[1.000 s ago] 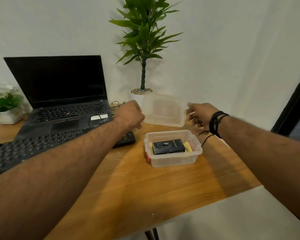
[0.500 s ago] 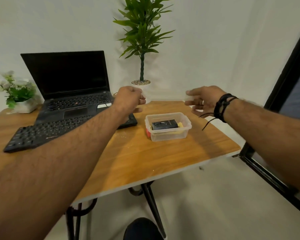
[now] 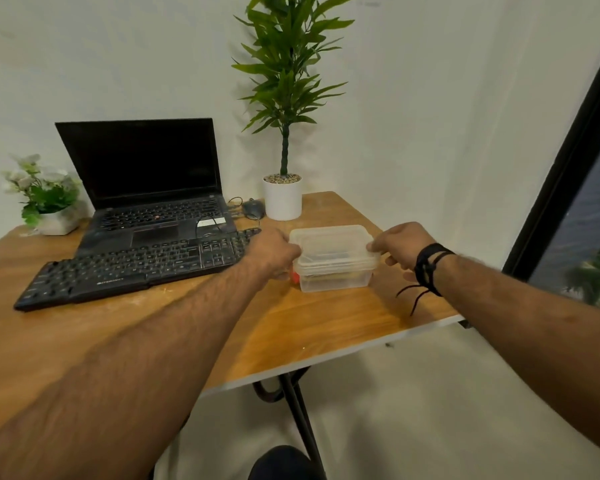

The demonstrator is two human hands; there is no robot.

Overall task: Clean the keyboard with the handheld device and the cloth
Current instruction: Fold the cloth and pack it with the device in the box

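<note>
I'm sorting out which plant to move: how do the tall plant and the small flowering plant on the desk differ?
The tall plant rises on one thin bare stem with long narrow leaves; the small flowering plant is low and bushy with pale blossoms. The tall plant stands in a smooth round white pot right of the laptop; the small one sits in a squat, irregular pale pot left of it. Both stand at the back of the desk by the wall.

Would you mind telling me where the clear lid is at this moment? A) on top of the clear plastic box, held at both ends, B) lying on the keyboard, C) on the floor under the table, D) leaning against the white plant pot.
A: the lid sits on the clear plastic box, with the left hand and right hand gripping its two ends.
</note>
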